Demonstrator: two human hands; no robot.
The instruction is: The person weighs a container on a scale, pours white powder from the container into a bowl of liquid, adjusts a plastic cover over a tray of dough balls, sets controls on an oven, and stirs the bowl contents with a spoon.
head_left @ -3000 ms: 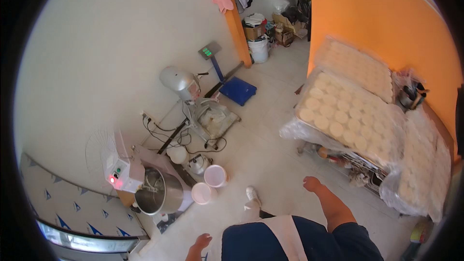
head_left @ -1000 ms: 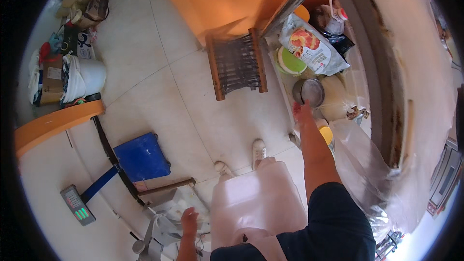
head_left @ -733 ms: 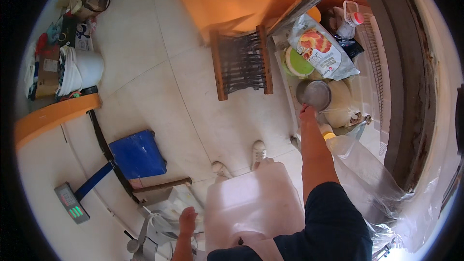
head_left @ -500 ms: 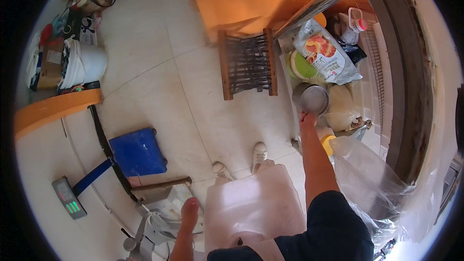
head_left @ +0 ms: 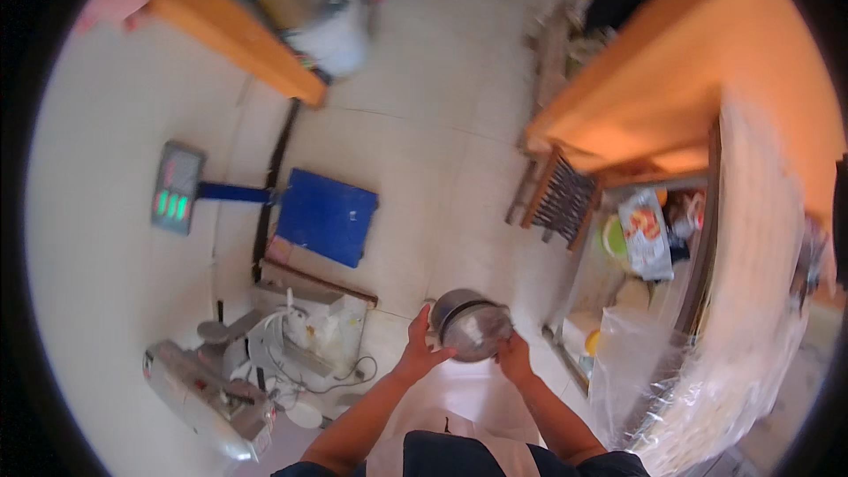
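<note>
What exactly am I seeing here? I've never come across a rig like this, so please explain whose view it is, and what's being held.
There is no robot here: these are a person's own bare hands. The view comes from the left of two fisheye cameras worn on the head, looking down, so straight edges bend near the rim and the forearms enter from below.

The left hand and right hand hold a round metal pot between them, in front of the body and above the floor. Motion blur hides what, if anything, is inside.

To the right, a shelf bears a printed bag and a green item. To the left, a blue scale stands on the floor.
</note>
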